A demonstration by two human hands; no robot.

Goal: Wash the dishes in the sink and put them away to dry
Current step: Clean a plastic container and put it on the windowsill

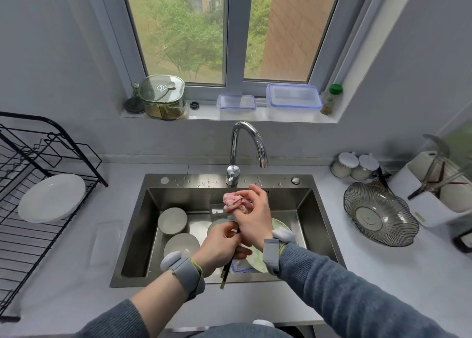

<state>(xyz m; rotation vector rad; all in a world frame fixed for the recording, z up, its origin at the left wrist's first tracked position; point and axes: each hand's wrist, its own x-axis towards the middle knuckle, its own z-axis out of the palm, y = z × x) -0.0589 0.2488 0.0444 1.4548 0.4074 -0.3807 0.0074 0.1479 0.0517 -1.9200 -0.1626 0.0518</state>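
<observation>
Left hand fingers gripping dark chopsticks over steel sink; right hand fingers clutching crumpled pink cloth, scrubbing tips.

A home kitchen: steel sink, faucet, dish rack under a window.

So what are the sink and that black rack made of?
The sink looks like brushed stainless steel: grey, with a dull sheen and water drops beading on its ledge. The black rack seems to be thin metal wire with a matte black coating, though the coating can't be told for sure.
</observation>
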